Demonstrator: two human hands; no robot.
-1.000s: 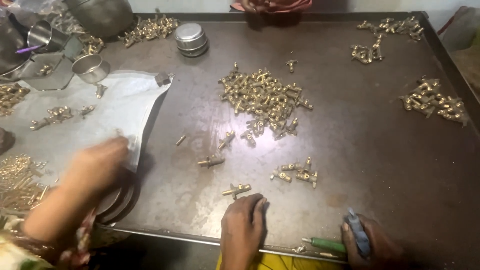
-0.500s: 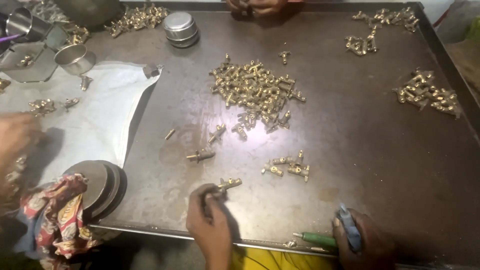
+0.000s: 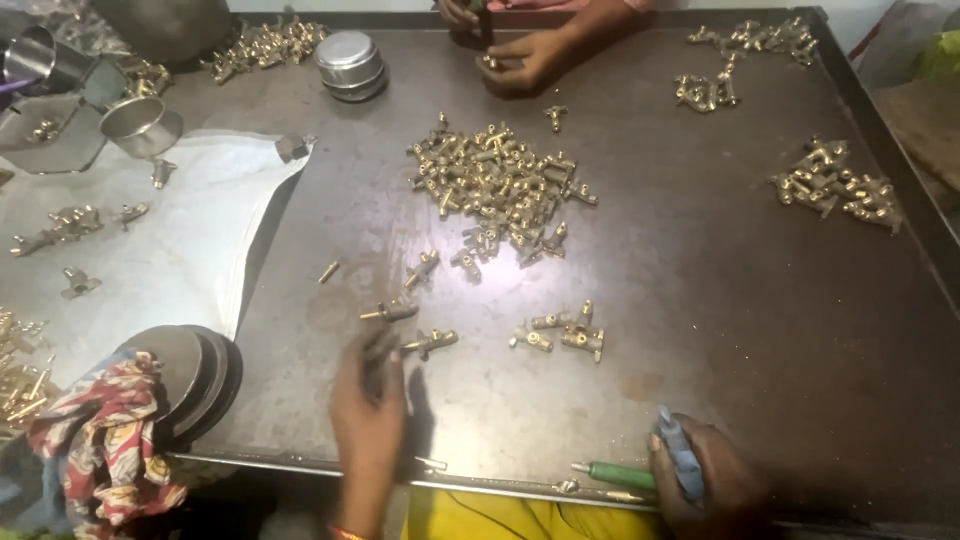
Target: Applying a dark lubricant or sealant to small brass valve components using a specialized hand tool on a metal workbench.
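Note:
My left hand (image 3: 368,405) rests on the dark metal table (image 3: 700,330) with its fingers stretched forward, fingertips just left of a small brass fitting (image 3: 430,342) and below another brass fitting (image 3: 388,313). It holds nothing that I can see. My right hand (image 3: 712,482) sits at the table's near edge, closed around a blue tool (image 3: 678,462). A green-handled tool (image 3: 612,474) lies at the edge, touching that hand. A small cluster of brass fittings (image 3: 562,332) lies between my hands.
A large heap of brass fittings (image 3: 495,185) fills the middle, with smaller heaps at right (image 3: 835,185) and far right (image 3: 735,50). Another person's hands (image 3: 520,55) work at the far edge. At left are a white cloth (image 3: 190,240), stacked metal lids (image 3: 185,370), a patterned sleeve (image 3: 105,450) and tins (image 3: 350,62).
The other person's hand at left has drawn back off the cloth, uncovering the stacked lids. My left hand has slid left and forward beside the fittings. My right hand has stayed put.

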